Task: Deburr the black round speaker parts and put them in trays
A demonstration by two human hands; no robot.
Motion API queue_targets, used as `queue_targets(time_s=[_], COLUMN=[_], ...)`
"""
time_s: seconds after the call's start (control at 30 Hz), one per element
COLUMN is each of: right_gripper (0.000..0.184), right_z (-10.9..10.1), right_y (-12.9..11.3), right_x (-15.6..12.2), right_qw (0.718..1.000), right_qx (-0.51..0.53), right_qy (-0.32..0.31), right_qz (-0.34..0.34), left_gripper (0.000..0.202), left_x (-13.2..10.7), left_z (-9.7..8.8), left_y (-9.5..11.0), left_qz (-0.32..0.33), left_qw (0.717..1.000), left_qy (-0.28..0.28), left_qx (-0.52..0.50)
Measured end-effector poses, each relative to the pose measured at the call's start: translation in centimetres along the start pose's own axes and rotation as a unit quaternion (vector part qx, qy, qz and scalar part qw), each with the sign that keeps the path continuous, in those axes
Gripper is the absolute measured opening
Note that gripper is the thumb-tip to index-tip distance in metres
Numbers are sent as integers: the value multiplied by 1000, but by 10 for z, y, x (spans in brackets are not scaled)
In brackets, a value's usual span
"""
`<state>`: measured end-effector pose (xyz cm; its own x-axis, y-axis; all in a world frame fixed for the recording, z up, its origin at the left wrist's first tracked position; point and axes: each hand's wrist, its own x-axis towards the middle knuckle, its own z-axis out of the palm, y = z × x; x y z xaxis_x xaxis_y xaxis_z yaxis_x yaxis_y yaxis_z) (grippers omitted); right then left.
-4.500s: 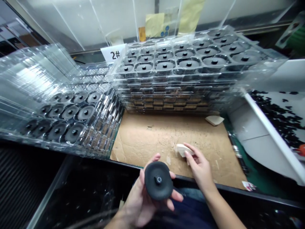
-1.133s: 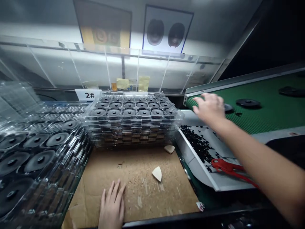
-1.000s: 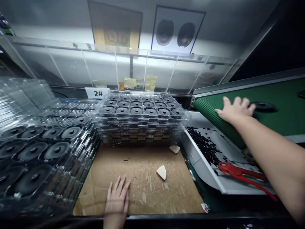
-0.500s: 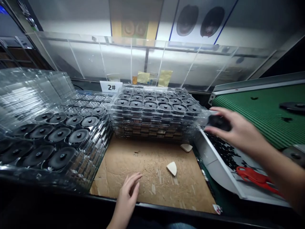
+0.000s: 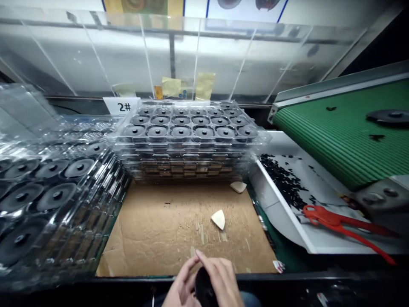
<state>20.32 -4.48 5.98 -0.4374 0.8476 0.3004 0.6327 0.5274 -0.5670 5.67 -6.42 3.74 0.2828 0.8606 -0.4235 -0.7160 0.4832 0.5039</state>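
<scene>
At the bottom edge, my two hands meet over the front of the brown cardboard sheet (image 5: 159,230). My right hand (image 5: 223,277) curls its fingers over a round black disc part (image 5: 203,289). My left hand (image 5: 182,285) closes on the same disc from the left side. Most of the disc is hidden by the fingers and the frame edge. A cream wedge-shaped piece (image 5: 219,219) lies on the cardboard just beyond my hands.
A stack of clear trays full of black discs (image 5: 191,128) stands behind, more trays (image 5: 47,192) at the left. The green conveyor belt (image 5: 335,136) at right carries another disc (image 5: 388,116). A white tray (image 5: 315,245) holds black scraps and a red tool (image 5: 335,221). A second wedge (image 5: 238,186) lies near the stack.
My right hand reached to the conveyor, took a black disc and brought it back to the front edge. My left hand lifted off the cardboard and joined it on the disc.
</scene>
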Motion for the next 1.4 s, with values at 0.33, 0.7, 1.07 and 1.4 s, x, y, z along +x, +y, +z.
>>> queue_targets(time_s=[0.33,0.7,1.07,1.4], right_gripper=[38,39,35,20], right_z=[-4,12,-3,-58], right_y=[90,117,82,-3], right_x=[46,67,-14,47], right_qw=[983,979,974,959], right_qx=[-150,-61,14,215], right_qy=[48,108,28,7], right_qz=[97,159,225,184], left_gripper=[45,58,46,58], left_x=[-11,-7,-7,-16], left_z=[16,38,38,53], left_y=[45,55,50,53], left_qz=[0,20,24,20], left_qw=[990,985,984,990], left_qy=[48,114,118,136], left_qx=[-133,-130,-135,-43])
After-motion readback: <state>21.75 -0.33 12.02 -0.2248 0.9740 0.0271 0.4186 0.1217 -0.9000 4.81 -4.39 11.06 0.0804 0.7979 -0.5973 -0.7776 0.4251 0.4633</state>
